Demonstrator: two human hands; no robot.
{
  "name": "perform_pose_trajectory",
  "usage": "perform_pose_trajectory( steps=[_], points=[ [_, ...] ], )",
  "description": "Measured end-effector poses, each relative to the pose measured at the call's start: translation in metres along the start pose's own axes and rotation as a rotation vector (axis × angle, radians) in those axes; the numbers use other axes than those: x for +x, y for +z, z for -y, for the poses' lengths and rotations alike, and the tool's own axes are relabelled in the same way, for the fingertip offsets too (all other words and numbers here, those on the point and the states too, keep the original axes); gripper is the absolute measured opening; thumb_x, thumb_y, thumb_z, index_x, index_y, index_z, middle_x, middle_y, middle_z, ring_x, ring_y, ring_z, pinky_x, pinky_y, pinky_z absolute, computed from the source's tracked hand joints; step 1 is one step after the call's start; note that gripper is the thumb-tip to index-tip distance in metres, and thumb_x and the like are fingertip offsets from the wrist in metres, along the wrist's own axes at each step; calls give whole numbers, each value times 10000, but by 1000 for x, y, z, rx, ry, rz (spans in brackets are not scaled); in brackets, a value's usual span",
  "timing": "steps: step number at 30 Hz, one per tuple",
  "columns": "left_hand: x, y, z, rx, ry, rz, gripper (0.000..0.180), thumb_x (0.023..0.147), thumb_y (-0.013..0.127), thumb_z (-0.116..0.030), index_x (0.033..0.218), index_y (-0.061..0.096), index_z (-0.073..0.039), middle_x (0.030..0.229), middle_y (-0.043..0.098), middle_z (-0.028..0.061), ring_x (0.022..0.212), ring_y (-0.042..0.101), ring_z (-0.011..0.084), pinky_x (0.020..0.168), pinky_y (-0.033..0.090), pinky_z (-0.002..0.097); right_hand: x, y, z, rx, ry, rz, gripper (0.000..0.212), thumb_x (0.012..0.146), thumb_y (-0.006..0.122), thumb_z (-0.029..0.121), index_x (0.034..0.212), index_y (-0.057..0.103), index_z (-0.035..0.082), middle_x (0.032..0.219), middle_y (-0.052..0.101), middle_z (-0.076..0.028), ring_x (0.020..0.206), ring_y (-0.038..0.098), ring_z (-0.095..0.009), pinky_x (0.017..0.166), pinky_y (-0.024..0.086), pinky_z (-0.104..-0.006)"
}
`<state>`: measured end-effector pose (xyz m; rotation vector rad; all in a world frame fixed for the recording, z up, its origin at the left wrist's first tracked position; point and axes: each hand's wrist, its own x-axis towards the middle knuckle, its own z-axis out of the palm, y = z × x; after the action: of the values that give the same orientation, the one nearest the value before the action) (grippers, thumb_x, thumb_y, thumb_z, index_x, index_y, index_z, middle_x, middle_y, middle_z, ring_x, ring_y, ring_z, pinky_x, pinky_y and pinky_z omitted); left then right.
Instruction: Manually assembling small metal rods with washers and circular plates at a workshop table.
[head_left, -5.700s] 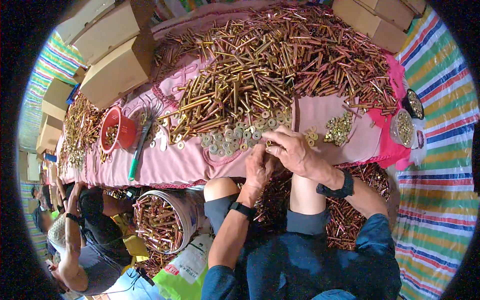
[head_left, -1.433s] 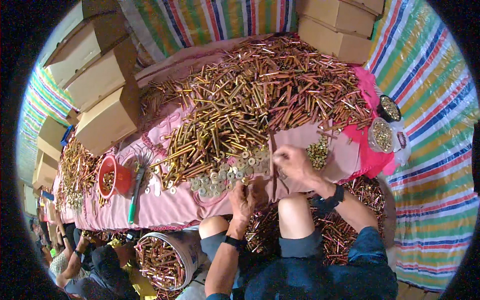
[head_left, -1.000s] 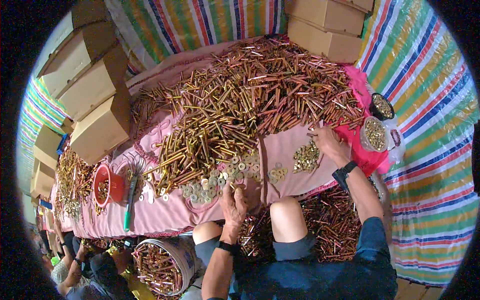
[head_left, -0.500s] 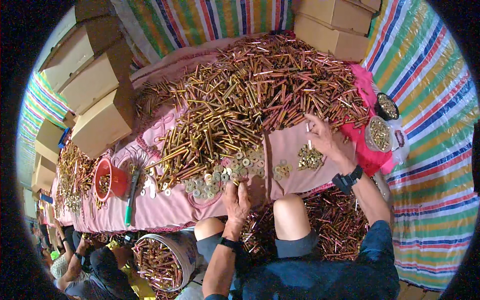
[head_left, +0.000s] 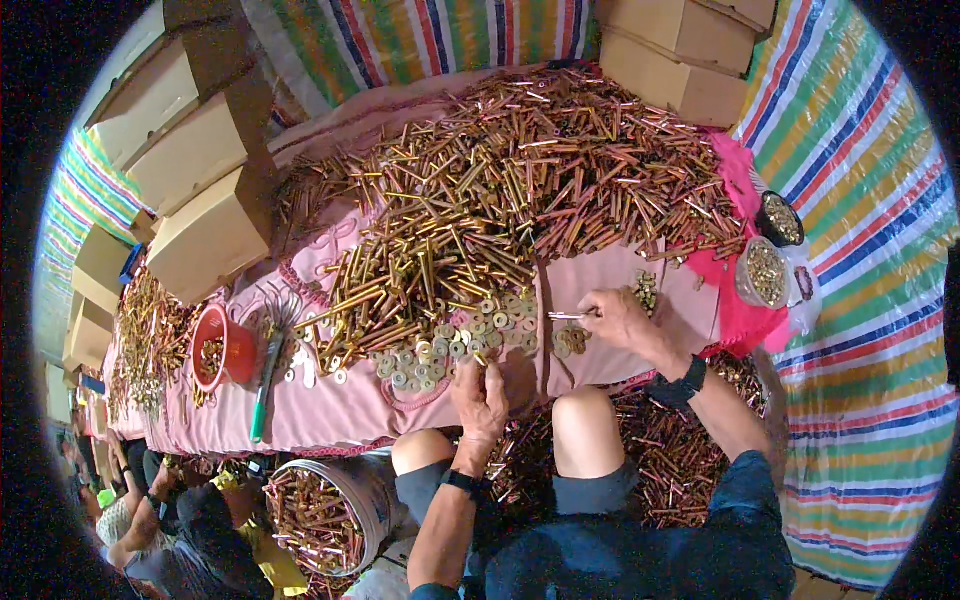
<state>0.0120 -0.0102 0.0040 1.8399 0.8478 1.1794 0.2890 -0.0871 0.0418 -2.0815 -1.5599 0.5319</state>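
Note:
Near the front edge of the pink cloth, my left hand (head_left: 480, 400) pinches a small brass-coloured metal piece (head_left: 480, 357) between thumb and fingers; its exact kind is too small to tell. Flat round washers (head_left: 420, 368) lie loose just beyond that hand. To the right, my right hand (head_left: 625, 322) is closed on a slim, shiny metal bolt (head_left: 566, 316) pointing left. Under its tip sits a small group of washers (head_left: 570, 340). A cluster of small nuts (head_left: 645, 290) is partly hidden behind the right hand. Behind both hands spreads a large heap of long yellowish metal bolts (head_left: 450, 235).
A red plastic bowl (head_left: 225, 350) and a green-handled wire rake (head_left: 265, 385) stand at the left. Clear tub (head_left: 765, 275) and black bowl (head_left: 780, 218) hold small parts at right. Cardboard boxes (head_left: 210, 235) are stacked behind. A bucket (head_left: 365, 500) of bolts stands below; another person (head_left: 190, 540) sits lower left.
My right hand has come from beside the heap, down and left toward the small washer group, with the bolt now pointing left. The left hand stays nearly in place, still pinching.

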Motion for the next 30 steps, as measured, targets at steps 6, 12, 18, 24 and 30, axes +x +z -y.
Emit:
perform_pose_trajectory(
  steps=[6,12,18,24,30],
  points=[
    [-2,0,3,41,-45,46,189,956,578,-100,1103,654,-9,805,626,161,722,621,329,659,485,405,-8,13,-7,-387,-398,-164,362,819,689,135,1169,649,51,864,699,-142,760,676,-306,713,537,-427],
    [-3,2,8,78,38,17,185,943,617,-81,1110,642,-5,779,632,177,683,624,341,616,478,415,0,7,74,685,48,-35,634,848,672,28,1430,422,-7,959,676,-134,801,654,-169,700,548,-312],
    [-5,2,12,86,71,10,218,940,642,-103,1138,642,-10,819,650,186,737,644,367,643,501,427,11,27,140,784,-138,-114,806,855,633,-61,1558,281,114,960,631,-109,860,644,-149,733,565,-296],
    [-6,-2,17,84,61,35,240,940,643,-138,1148,643,-18,848,656,199,759,644,384,660,508,435,7,36,157,368,-408,-168,695,867,647,-12,1497,380,113,1236,654,-181,1080,676,-343,890,565,-395],
    [-5,2,13,84,17,105,286,941,621,-126,1200,614,-6,877,661,215,786,653,398,677,515,449,4,42,141,110,-593,-113,462,889,637,20,1342,550,39,1207,644,-177,1026,662,-355,870,557,-409]
  ],
)
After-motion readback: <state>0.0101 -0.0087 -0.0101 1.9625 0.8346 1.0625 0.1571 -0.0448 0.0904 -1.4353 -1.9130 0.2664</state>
